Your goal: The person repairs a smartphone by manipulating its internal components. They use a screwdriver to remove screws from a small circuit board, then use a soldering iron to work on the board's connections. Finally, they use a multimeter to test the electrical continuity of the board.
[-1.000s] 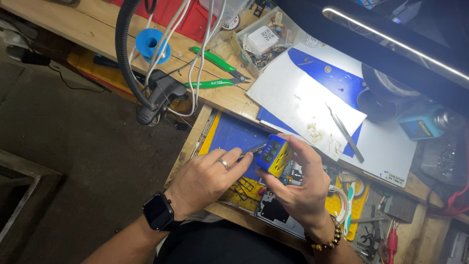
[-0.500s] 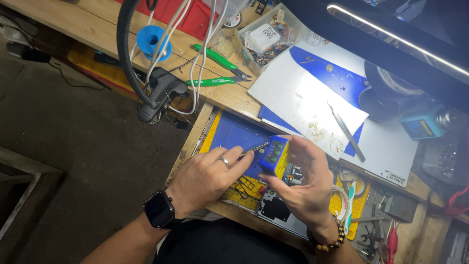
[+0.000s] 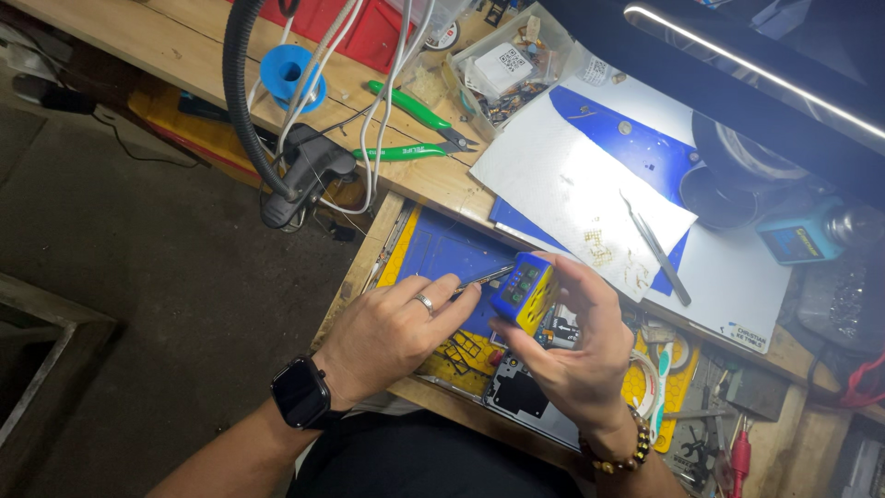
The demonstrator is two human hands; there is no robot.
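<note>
Head view: only one camera, looking down at workbench edge and open drawer.
Left hand (image 3: 392,332): clenched round thin metal tool (image 3: 486,276), pinched between thumb and index, tip aimed right at block in other hand; ring on one finger, black smartwatch (image 3: 300,392) on wrist just behind.
Right hand (image 3: 576,355): grasping small blue-and-yellow block (image 3: 525,291), thumb below, fingers curled over top and right side; bead bracelet (image 3: 619,452) on wrist.
Block position: between both hands, raised above drawer, tilted, blue face with small dark squares turned up-left; tool tip just beside its left edge, contact unclear.
Below hands: blue work mat (image 3: 442,249) in drawer with yellow border, opened phone body (image 3: 525,392) under right palm, small parts partly hidden.
Right of right hand: yellow tray (image 3: 668,392) with a white looped piece, red-handled tools (image 3: 737,456) further right.
Beyond hands, on bench: white cloth (image 3: 562,184) over blue-and-white mat, tweezers (image 3: 654,247) lying near its right corner.
Far up-left of left hand: green-handled cutters (image 3: 415,115), blue spool (image 3: 286,72), black clamp with flexible hose (image 3: 300,171), white cables crossing.
Far up-right: clear box of small parts (image 3: 507,69), small blue device (image 3: 802,238), lamp bar above.
</note>
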